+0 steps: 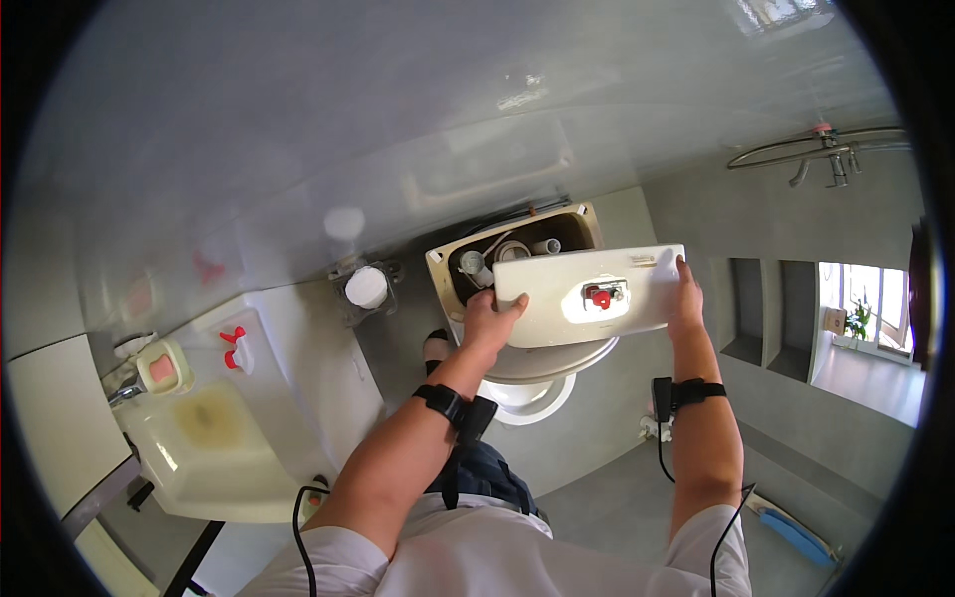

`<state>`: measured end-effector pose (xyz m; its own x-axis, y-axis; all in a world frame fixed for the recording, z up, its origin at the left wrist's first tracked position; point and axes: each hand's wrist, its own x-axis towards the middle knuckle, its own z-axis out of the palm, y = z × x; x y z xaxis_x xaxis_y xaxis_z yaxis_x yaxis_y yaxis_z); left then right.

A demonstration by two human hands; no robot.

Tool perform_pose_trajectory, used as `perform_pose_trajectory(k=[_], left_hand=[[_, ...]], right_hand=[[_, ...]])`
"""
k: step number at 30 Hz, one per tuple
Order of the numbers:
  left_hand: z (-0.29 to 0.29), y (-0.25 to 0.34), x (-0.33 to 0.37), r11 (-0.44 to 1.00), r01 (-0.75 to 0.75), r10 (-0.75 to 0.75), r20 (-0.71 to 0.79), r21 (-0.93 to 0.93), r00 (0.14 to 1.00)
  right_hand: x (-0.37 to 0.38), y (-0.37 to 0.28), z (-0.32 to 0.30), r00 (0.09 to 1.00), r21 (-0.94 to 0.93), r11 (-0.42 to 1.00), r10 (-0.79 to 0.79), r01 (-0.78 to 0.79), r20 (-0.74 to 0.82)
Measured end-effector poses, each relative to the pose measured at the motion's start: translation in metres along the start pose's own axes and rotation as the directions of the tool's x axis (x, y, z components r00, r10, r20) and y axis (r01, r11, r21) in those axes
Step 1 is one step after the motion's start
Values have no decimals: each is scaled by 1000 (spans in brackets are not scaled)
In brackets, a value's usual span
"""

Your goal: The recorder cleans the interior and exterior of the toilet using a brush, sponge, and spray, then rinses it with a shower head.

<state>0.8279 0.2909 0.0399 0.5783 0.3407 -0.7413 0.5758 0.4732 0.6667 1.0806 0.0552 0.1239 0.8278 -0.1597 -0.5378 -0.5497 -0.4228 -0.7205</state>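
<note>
A white toilet tank lid [557,323] with a red and silver flush button [604,297] is held between both hands, slightly tilted. My left hand [492,320] grips its left end, thumb on top. At the right end, my right hand [685,297] is closed on the edge, fingers partly hidden. Behind the lid, the toilet tank [443,277] stands uncovered, showing grey and white pipe fittings [476,267] in its dark inside. The lid hides the tank's right front part. Below it are the toilet seat cover [557,360] and white bowl [527,406].
At left, a white sink counter [308,338] carries a white spray bottle with red trigger [239,353] and a soap dish [164,366]. A toilet paper roll [367,288] sits beside the tank. Shower fittings [834,154] and wall niches [761,308] are at right.
</note>
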Motion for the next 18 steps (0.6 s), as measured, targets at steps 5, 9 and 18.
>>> perform_pose_trajectory(k=[5,9,18], left_hand=[[29,-8,-13,934,-193,246,-147,301,958],[39,-14,-9,927,-215,235,-27,308,972],[50,-11,-19,866,-298,334,-20,401,942]], right_hand=[[18,-1,-25,1000,-7,1000,0,0,-31],[27,3,-45,999,18,1000,10,-9,-40],[24,11,-62,996,20,998,55,-54,-64]])
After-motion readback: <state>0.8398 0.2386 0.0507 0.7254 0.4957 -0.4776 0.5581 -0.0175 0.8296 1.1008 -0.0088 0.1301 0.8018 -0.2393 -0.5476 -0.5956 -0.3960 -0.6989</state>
